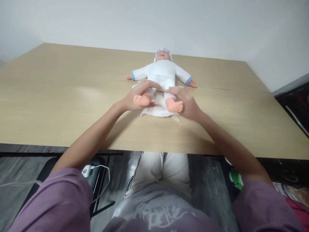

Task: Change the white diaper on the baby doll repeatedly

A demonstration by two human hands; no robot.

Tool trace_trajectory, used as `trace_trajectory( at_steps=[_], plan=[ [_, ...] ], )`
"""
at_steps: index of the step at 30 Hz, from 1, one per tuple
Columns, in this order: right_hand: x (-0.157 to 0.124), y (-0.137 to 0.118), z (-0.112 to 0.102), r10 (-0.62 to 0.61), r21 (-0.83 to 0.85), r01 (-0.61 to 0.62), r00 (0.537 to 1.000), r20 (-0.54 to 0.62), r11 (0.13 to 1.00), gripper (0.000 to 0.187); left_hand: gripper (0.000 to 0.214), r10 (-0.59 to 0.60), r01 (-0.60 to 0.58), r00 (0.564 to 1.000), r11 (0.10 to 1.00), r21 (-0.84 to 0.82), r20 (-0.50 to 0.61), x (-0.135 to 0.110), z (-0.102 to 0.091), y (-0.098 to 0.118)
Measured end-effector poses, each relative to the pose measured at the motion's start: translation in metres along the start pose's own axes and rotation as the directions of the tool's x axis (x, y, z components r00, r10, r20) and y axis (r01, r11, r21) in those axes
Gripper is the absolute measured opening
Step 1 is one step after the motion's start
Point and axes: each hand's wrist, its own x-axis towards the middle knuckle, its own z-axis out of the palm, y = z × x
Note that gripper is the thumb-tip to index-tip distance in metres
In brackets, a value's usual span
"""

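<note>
A baby doll (162, 69) in a white top with blue cuffs and a white printed cap lies on its back, feet toward me. Around its leg on the left is my left hand (138, 93), fingers curved over the thigh and thumb below, beside the bare foot (143, 100). My right hand (185, 100) wraps the other leg from the outer side, its fingertips at the doll's crotch. Under the doll's bottom and legs a white diaper (158, 111) is spread flat, partly hidden by the legs and my hands.
The wooden table (72, 96) ends close in front of me and meets a pale wall (145, 22) behind the doll. A white charger with a cable (87, 170) lies below at the left. Dark equipment (295, 100) stands at the right.
</note>
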Motion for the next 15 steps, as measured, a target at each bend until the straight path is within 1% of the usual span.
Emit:
trace_trajectory(
  at_steps=[2,4,6,8,11,15],
  plan=[
    [-0.015,0.016,-0.007,-0.067,-0.023,0.068,0.995,0.078,0.997,0.050,0.053,-0.021,0.022,1.000,0.998,0.055,-0.022,-0.020,-0.003,-0.011],
    [-0.029,0.030,-0.010,-0.055,-0.069,0.063,0.991,0.123,0.996,0.044,0.048,-0.061,0.065,0.997,0.995,0.081,-0.045,-0.038,-0.004,-0.024],
    [-0.038,0.041,-0.010,-0.025,-0.108,0.041,0.990,0.139,0.993,0.040,0.040,-0.097,0.099,0.995,0.992,0.084,-0.032,-0.053,-0.005,-0.035],
    [-0.042,0.047,-0.008,-0.034,-0.133,0.055,0.987,0.157,0.990,0.042,0.037,-0.102,0.099,0.994,0.992,0.079,0.032,-0.062,-0.007,-0.043],
    [-0.042,0.048,-0.007,-0.060,-0.159,0.090,0.981,0.182,0.983,0.048,0.039,-0.088,0.073,0.985,0.992,0.104,0.151,-0.067,-0.015,-0.047],
    [-0.040,0.045,-0.006,-0.017,-0.163,0.050,0.980,0.200,0.985,0.049,0.038,-0.083,0.036,0.962,0.983,0.177,0.261,-0.067,-0.020,-0.047]
  ],
)
